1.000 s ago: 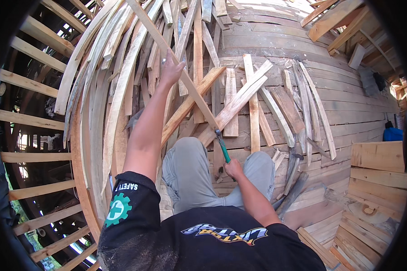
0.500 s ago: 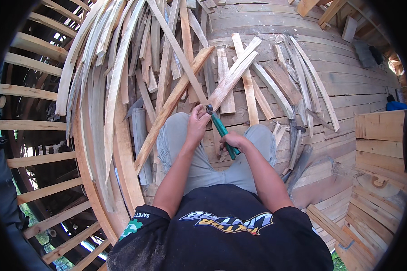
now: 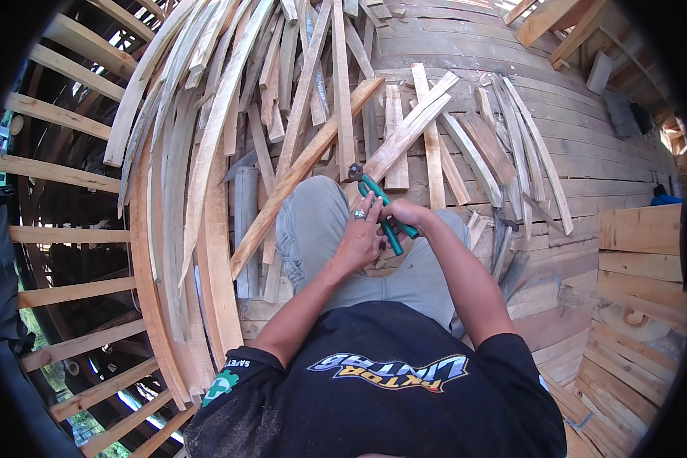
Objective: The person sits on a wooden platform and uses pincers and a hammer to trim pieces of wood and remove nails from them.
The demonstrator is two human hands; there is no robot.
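Note:
Green-handled pliers (image 3: 379, 208) sit over my lap, their metal jaws pointing up toward the pile of wooden slats (image 3: 336, 114). My right hand (image 3: 406, 217) grips the handles. My left hand (image 3: 360, 238), with a ring on one finger, rests against the pliers from the left, fingers touching the handles. Whether anything is caught in the jaws is too small to tell. My knees in grey trousers (image 3: 313, 229) lie under both hands.
Long curved planks (image 3: 198, 153) lean at the left beside an open slatted frame (image 3: 53, 168). Loose boards and offcuts (image 3: 496, 153) lie on the planked floor ahead. Stacked boards (image 3: 633, 244) stand at the right.
My left arm came down from the slat pile it was reaching into and joined my right hand at the pliers. The pliers have turned more upright over my lap.

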